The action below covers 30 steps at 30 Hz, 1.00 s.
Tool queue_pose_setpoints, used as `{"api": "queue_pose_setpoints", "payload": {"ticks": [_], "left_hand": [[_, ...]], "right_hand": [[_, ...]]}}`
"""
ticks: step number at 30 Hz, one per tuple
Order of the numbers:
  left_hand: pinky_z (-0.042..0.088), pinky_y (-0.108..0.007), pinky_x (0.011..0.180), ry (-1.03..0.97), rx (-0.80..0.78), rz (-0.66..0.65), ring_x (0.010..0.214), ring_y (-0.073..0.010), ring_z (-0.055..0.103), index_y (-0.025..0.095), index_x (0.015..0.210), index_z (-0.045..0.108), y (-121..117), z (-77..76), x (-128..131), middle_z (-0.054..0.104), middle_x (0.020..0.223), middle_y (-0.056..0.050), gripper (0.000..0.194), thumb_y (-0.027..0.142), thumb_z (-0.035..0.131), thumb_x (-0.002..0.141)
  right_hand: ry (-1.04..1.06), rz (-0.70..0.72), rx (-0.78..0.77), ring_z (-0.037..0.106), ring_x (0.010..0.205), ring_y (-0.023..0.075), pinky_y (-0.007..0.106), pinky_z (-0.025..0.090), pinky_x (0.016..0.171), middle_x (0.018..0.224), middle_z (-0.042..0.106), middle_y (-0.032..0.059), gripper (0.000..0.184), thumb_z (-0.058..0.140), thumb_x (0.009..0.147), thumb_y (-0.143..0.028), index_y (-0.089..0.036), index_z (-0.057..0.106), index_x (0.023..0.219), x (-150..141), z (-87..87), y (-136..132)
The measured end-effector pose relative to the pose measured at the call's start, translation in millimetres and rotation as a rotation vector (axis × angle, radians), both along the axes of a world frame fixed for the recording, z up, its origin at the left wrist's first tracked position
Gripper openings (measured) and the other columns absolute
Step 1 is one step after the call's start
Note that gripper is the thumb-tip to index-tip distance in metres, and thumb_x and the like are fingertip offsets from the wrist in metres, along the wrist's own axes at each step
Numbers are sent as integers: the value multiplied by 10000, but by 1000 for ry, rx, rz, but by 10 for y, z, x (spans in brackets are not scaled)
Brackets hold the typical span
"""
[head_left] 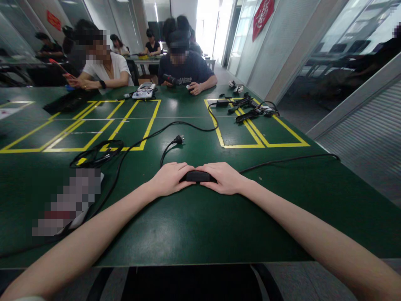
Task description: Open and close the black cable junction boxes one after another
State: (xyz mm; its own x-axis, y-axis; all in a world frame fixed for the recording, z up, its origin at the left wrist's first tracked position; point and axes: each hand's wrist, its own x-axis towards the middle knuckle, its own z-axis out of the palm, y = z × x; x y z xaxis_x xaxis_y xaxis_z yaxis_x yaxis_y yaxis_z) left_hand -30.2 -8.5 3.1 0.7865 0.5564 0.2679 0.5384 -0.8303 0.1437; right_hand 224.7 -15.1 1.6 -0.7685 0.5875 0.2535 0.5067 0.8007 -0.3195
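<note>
A black power adapter point(198, 176) lies crosswise just above or on the green table, held at both ends. My left hand point(173, 177) grips its left end, fingers on top and thumb along the near side. Around the right end my right hand point(221, 177) is closed in the same way. From behind my left hand a short cord curves up to a black plug point(178, 139) with metal prongs. A thin black cable point(291, 159) runs from my right hand towards the table's right edge. Both adapter ends are hidden under my fingers.
On the green table point(175, 234), a coiled black cable point(100, 154) and a blurred-out long object point(70, 205) lie at left. A long cord point(175, 122) crosses the middle. Black gear point(250, 108) sits at back right, a white device point(144, 90) at back. Two people sit opposite.
</note>
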Motion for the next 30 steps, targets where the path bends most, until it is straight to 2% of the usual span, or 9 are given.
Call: {"api": "queue_pose_setpoints", "payload": {"ticks": [3,9,16,21,26,30], "left_hand": [[501,-329,767,12,53,-15,864,-220,705,169,1223,617,-10,2,9,729,973,-79,406,495,428,1072],[485,-327,736,22,104,-37,809,-212,697,154,1125,656,-40,15,26,728,893,-67,393,485,457,1054],[493,-331,731,2,199,-56,826,-214,692,155,1140,667,-51,33,17,744,922,-80,455,542,444,1046],[500,-325,719,18,202,-36,814,-210,695,157,1057,669,-74,28,27,750,923,-87,449,535,425,1060],[519,-340,738,-15,220,-31,859,-228,704,143,1152,649,-75,10,28,752,974,-90,442,524,449,1055],[516,-328,722,-4,190,-37,841,-211,687,156,1133,659,-73,0,17,743,947,-79,356,444,464,1055]], "right_hand": [[1,-1,-8,718,1002,260,366,536,859,1119,751,126,365,596,993,-364,-162,622,1296,-2,2,-5],[-10,21,65,722,960,261,351,527,818,1054,754,124,423,598,999,-426,-134,621,1305,-3,-24,-4],[-27,28,133,728,926,247,331,512,783,1023,759,123,413,562,1021,-447,-129,634,1275,-4,-44,-9],[-20,1,202,726,886,241,327,502,750,1007,762,120,464,564,1019,-490,-135,620,1313,-4,-44,-12],[-13,8,210,722,868,227,315,496,736,974,757,117,416,525,1047,-460,-126,636,1270,-4,-44,-28],[16,3,229,721,858,224,318,509,739,971,755,107,430,540,1040,-470,-132,617,1296,3,-63,-34]]}}
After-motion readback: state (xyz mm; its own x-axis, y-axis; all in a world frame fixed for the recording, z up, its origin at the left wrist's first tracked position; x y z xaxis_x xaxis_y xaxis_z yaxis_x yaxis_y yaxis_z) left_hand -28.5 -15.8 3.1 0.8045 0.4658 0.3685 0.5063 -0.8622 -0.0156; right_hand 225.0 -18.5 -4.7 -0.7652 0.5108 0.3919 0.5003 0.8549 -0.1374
